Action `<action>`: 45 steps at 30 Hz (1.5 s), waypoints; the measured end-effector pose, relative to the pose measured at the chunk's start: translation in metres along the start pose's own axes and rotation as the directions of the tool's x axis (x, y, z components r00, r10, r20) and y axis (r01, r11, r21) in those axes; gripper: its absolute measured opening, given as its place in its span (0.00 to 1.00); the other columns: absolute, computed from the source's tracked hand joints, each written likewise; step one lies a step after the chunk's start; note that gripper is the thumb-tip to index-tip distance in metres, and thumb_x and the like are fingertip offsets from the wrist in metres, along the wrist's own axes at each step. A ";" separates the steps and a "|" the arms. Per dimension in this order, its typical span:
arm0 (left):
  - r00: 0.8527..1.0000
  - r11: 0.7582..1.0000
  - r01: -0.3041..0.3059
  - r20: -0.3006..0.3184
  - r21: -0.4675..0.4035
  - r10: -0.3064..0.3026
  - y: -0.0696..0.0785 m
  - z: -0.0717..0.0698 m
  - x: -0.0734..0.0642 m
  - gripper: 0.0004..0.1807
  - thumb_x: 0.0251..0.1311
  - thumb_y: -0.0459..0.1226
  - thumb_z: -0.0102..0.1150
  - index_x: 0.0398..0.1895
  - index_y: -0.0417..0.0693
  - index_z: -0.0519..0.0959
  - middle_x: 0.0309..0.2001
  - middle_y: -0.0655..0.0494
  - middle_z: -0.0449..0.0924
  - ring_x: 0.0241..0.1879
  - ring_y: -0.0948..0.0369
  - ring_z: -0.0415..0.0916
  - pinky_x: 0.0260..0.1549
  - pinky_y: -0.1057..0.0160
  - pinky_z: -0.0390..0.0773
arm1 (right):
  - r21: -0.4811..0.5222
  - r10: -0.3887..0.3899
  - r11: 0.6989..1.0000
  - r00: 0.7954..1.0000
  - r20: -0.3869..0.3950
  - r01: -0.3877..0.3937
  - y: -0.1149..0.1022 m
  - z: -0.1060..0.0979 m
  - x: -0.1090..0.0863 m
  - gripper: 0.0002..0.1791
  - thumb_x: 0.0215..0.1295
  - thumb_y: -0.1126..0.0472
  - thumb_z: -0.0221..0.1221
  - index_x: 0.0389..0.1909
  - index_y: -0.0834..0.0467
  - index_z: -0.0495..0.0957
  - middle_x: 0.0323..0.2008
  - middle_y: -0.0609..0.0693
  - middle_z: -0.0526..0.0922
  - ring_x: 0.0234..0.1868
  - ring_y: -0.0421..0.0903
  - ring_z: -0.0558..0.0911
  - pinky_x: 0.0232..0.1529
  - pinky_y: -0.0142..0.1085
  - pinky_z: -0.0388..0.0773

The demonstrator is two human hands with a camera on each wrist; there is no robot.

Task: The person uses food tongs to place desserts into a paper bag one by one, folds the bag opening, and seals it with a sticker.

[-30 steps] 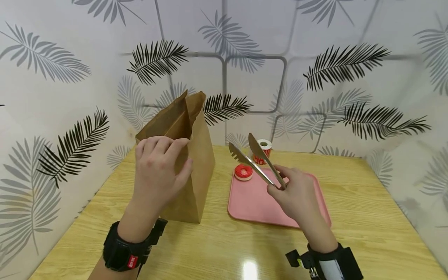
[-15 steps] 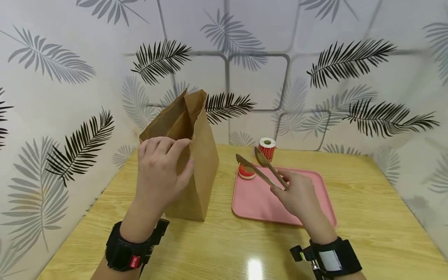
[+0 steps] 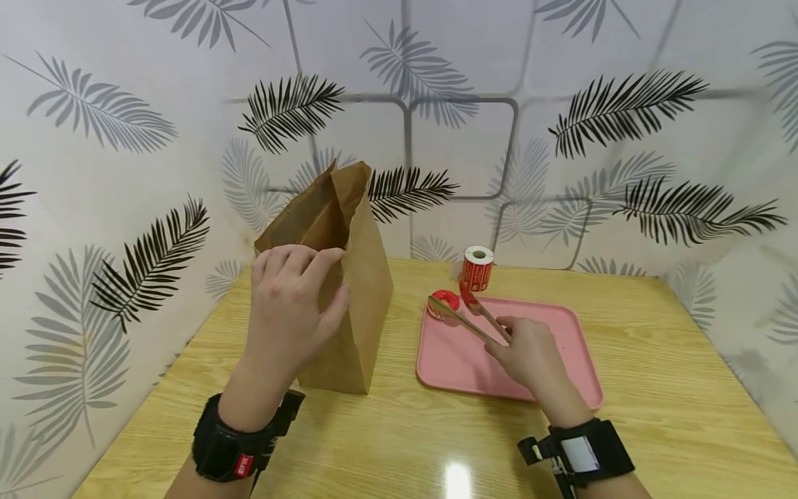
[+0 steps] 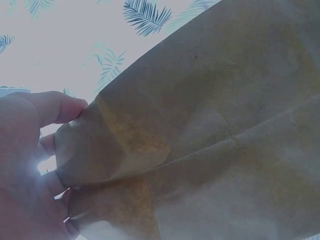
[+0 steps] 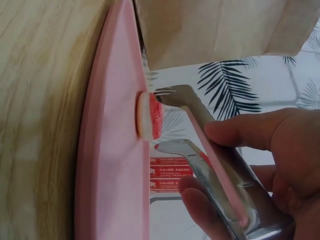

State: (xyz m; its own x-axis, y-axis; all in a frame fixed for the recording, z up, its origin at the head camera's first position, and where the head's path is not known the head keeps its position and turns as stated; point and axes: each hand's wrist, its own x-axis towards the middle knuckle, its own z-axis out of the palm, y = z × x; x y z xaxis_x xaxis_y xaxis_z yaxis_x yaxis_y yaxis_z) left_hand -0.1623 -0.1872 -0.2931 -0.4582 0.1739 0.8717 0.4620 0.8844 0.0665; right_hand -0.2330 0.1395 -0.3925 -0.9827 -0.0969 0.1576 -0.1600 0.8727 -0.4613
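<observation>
My left hand (image 3: 288,298) grips the near rim of an upright brown paper bag (image 3: 372,291), whose mouth gapes toward the back. In the left wrist view, thumb and fingers curl over the edge of the paper bag (image 4: 210,125). My right hand (image 3: 528,350) holds metal serving tongs (image 3: 483,322), their arms spread. The tong tips stand around a toy donut (image 5: 151,116) with red icing and a pale base. That donut (image 3: 446,296) lies at the far left corner of a pink tray (image 3: 461,367). In the right wrist view, thumb and fingers press either side of the tongs (image 5: 220,165).
Behind the tray stands a roll of red and white labels (image 3: 477,269). All of it sits on a wooden table (image 3: 399,436), against a wall (image 3: 449,159) with a leaf pattern. The bag stands left of the tray.
My right hand has lowered the tongs, bringing their tips from above the tray down to the donut. The left hand keeps its hold on the bag; the view has shifted slightly.
</observation>
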 end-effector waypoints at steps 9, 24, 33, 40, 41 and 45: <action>1.000 1.000 -0.010 0.007 0.009 0.010 0.000 0.000 0.000 0.16 0.58 0.37 0.68 0.50 0.46 0.84 0.37 0.47 0.80 0.48 0.43 0.75 0.55 0.40 0.67 | 0.001 0.032 0.999 0.998 0.053 -0.032 0.004 0.007 0.003 0.26 0.62 0.55 0.72 0.59 0.63 0.83 0.45 0.61 0.89 0.35 0.52 0.81 0.34 0.43 0.77; 1.000 1.000 -0.002 -0.011 -0.006 0.002 0.001 0.001 -0.002 0.16 0.57 0.36 0.69 0.49 0.46 0.84 0.36 0.46 0.80 0.48 0.42 0.75 0.54 0.40 0.67 | -0.001 -0.023 1.000 1.000 -0.009 0.023 0.007 0.016 0.005 0.22 0.64 0.58 0.71 0.57 0.62 0.85 0.46 0.61 0.90 0.45 0.59 0.86 0.47 0.56 0.81; 1.000 1.000 0.000 -0.006 -0.002 0.000 0.003 0.001 -0.001 0.15 0.59 0.35 0.68 0.49 0.45 0.84 0.37 0.45 0.80 0.49 0.42 0.75 0.55 0.40 0.67 | 0.007 -0.054 0.998 0.996 -0.067 0.055 0.003 -0.002 0.002 0.21 0.66 0.57 0.70 0.57 0.61 0.85 0.39 0.58 0.90 0.32 0.51 0.80 0.33 0.42 0.75; 1.000 1.000 -0.003 0.006 0.007 0.003 0.005 0.001 -0.001 0.13 0.63 0.35 0.64 0.50 0.45 0.84 0.39 0.44 0.81 0.49 0.42 0.75 0.54 0.40 0.67 | 0.043 -0.072 0.996 0.988 -0.135 0.078 0.000 -0.022 -0.002 0.22 0.65 0.58 0.70 0.59 0.59 0.85 0.40 0.59 0.90 0.32 0.51 0.79 0.31 0.38 0.69; 1.000 1.000 -0.004 0.010 0.011 0.003 0.005 0.001 0.000 0.13 0.64 0.36 0.63 0.50 0.45 0.83 0.39 0.44 0.81 0.49 0.42 0.75 0.54 0.40 0.67 | 0.051 -0.073 0.995 0.987 -0.141 0.081 0.000 -0.024 -0.003 0.23 0.65 0.58 0.70 0.60 0.59 0.84 0.41 0.59 0.90 0.32 0.51 0.79 0.31 0.38 0.69; 1.000 1.000 -0.007 0.018 0.019 0.006 0.005 0.001 0.000 0.13 0.63 0.35 0.64 0.50 0.46 0.83 0.39 0.45 0.81 0.49 0.43 0.75 0.54 0.40 0.67 | 0.059 -0.089 0.993 0.981 -0.172 0.100 -0.001 -0.032 -0.007 0.24 0.65 0.57 0.70 0.61 0.60 0.84 0.45 0.61 0.90 0.35 0.52 0.81 0.33 0.39 0.70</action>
State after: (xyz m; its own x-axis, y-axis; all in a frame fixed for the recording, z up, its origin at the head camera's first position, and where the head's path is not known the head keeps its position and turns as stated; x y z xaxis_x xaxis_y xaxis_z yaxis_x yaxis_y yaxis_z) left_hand -0.1605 -0.1822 -0.2937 -0.4691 0.1874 0.8630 0.4504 0.8914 0.0513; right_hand -0.2230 0.1543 -0.3652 -0.9339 -0.0901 0.3461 -0.2631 0.8285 -0.4942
